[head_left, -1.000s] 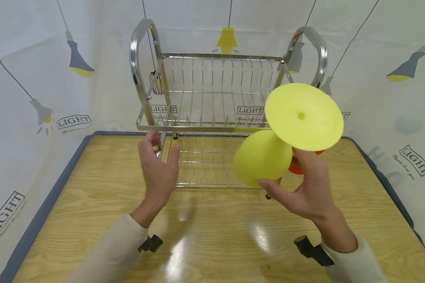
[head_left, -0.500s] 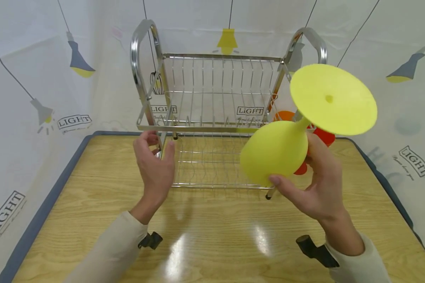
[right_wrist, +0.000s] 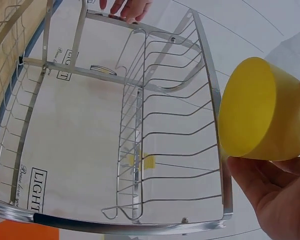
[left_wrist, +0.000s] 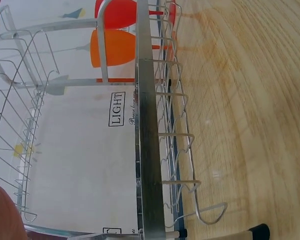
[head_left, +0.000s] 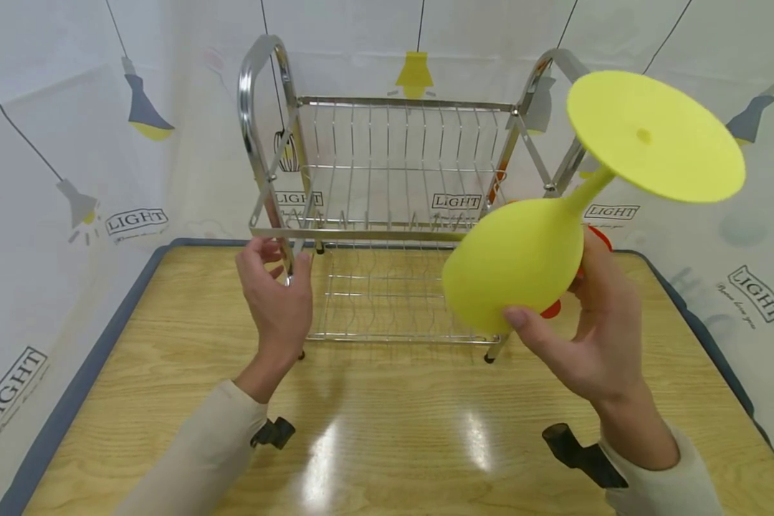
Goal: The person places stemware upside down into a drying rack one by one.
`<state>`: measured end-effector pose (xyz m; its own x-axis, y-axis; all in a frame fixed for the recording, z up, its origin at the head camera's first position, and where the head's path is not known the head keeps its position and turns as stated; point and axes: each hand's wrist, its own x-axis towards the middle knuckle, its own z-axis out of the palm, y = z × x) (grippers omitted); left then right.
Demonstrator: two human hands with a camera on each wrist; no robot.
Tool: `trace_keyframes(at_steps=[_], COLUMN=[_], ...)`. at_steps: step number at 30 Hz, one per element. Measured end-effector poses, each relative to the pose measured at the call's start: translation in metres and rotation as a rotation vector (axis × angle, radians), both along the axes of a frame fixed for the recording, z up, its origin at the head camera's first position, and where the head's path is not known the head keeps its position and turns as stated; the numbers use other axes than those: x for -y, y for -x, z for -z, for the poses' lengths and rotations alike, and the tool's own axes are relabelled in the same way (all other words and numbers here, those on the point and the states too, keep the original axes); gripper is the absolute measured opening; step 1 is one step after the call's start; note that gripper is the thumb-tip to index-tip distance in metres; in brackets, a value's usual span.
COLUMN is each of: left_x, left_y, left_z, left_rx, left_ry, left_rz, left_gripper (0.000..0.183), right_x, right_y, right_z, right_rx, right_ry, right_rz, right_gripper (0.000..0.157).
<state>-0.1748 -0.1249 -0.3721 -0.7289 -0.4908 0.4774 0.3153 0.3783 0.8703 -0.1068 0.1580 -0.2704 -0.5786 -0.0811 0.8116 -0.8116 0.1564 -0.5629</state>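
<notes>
My right hand (head_left: 606, 337) holds a yellow goblet (head_left: 516, 258) by its bowl, thumb on the near side. The goblet is tilted, its bowl toward the lower left and its round foot up at the right. In the right wrist view the goblet's open mouth (right_wrist: 247, 107) faces the two-tier metal dish rack (right_wrist: 227, 185). My left hand (head_left: 277, 301) is at the rack's left front post, just under the upper tier, with the post between loosely bent fingers and thumb. Only a blurred bit of that hand shows in the left wrist view.
A red goblet (left_wrist: 117, 14) and an orange goblet (left_wrist: 112, 48) stand upright at the rack's right end, largely hidden in the head view. The rack stands on a wooden table (head_left: 393, 430) with a blue-grey edge. A lamp-printed white cloth (head_left: 187, 143) hangs behind.
My right hand has carried the yellow goblet to the right and up, its foot now past the rack's right handle. My left hand has shifted slightly left, closer to the post.
</notes>
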Motion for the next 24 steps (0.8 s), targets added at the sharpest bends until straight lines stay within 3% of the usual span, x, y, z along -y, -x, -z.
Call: trace_keyframes(at_steps=[14,17,24], left_x=[0.004,0.005,0.008], left_y=[0.008,0.011,0.017], left_z=[0.000,0.001,-0.002], left_rx=[-0.025,-0.028,-0.039], left_ry=[-0.058,-0.036,0.010], left_rz=[0.003,0.000,-0.026], left_gripper=[0.033,0.032,0.032], right_x=[0.005,0.004,-0.002], right_y=[0.005,0.007,0.011], right_z=[-0.015,-0.020,-0.033], right_rx=[-0.078,-0.080,-0.030], right_ry=[0.111,0.101,-0.042], right_rz=[-0.098,-0.053,0.162], right_gripper=[0.071,0.070,0.069])
